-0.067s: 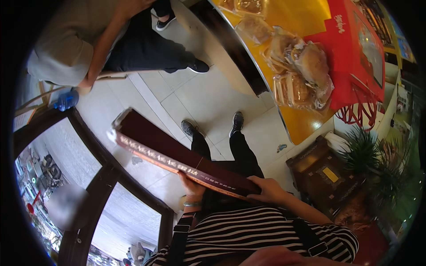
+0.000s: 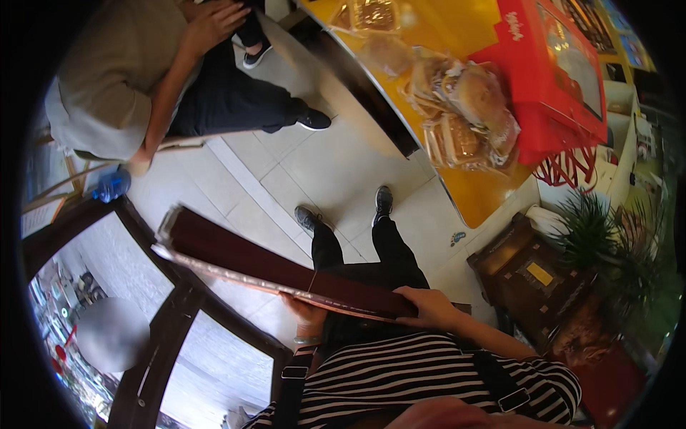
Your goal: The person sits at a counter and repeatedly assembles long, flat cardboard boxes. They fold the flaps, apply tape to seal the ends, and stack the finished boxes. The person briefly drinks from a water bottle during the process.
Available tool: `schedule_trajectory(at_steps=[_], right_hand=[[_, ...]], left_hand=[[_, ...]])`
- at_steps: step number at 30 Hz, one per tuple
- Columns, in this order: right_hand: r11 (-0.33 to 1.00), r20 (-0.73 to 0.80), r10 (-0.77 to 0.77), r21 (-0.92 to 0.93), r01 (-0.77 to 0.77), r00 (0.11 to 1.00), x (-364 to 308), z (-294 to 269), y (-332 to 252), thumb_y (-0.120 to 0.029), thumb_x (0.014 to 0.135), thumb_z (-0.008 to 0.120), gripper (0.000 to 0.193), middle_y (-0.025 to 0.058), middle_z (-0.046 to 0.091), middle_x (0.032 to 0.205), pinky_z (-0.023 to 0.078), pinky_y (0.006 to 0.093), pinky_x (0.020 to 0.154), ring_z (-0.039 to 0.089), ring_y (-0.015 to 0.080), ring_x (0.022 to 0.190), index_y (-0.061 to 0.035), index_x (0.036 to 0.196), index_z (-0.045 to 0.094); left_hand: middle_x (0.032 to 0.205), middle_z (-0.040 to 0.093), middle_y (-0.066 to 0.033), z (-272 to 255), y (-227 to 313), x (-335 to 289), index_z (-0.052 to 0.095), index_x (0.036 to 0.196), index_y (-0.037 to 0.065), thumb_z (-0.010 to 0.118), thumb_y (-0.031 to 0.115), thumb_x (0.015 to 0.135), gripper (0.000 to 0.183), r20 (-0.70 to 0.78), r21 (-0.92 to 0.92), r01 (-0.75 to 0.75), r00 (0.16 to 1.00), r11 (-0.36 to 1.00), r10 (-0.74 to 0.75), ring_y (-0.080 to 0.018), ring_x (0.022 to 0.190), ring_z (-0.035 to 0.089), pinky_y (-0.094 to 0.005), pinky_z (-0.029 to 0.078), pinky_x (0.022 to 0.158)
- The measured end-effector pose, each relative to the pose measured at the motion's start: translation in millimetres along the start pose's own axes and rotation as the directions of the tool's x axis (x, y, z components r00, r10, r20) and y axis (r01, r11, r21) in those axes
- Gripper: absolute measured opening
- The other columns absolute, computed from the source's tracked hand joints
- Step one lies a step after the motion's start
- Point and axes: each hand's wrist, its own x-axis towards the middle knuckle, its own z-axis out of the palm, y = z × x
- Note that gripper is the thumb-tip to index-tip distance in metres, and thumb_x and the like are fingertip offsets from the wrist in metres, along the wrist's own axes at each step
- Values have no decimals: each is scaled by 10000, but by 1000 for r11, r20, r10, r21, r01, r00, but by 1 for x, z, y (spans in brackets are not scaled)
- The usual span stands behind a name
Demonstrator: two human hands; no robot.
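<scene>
I hold a long flat dark-red box (image 2: 250, 261) level in front of my striped shirt, its far end pointing up and left. My left hand (image 2: 307, 314) grips it from underneath near the middle, with a band on the wrist. My right hand (image 2: 429, 307) closes over its near right end. Below the box my dark trousers and two dark shoes (image 2: 343, 207) stand on pale floor tiles.
A person in a beige top (image 2: 107, 79) and dark trousers sits at the upper left, a blue bottle (image 2: 111, 184) beside them. A yellow counter (image 2: 471, 193) with bagged bread (image 2: 457, 107) and a red box (image 2: 557, 79) runs along the upper right. A dark wooden cabinet (image 2: 525, 275), a plant (image 2: 593, 229) and a dark-framed glass door (image 2: 164, 329) surround me.
</scene>
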Motion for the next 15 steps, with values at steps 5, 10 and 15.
schedule_trajectory(at_steps=[5,10,15], right_hand=[[965,-405,-199,76,250,893,-77,40,16,-77,875,674,510,84,681,1231,546,343,869,691,273,1029,-152,1365,552],[904,-675,-70,269,333,734,-150,48,35,-50,912,604,451,73,706,1181,549,283,870,704,206,1021,-152,1351,596],[880,-914,5,197,432,405,-213,52,154,-113,850,755,500,105,734,1116,558,301,859,727,218,984,-136,1330,616]], left_hand=[[806,415,-4,150,59,-60,492,921,169,581,454,989,307,540,94,98,831,991,-133,-151,689,378,-340,372,681],[997,582,-23,241,28,-108,564,1132,137,650,559,925,478,699,321,85,651,943,-297,-165,931,575,-348,497,856],[1447,550,-11,298,-106,-141,473,1475,170,670,648,873,793,843,452,-39,345,891,-413,-242,1329,518,-450,398,1141]])
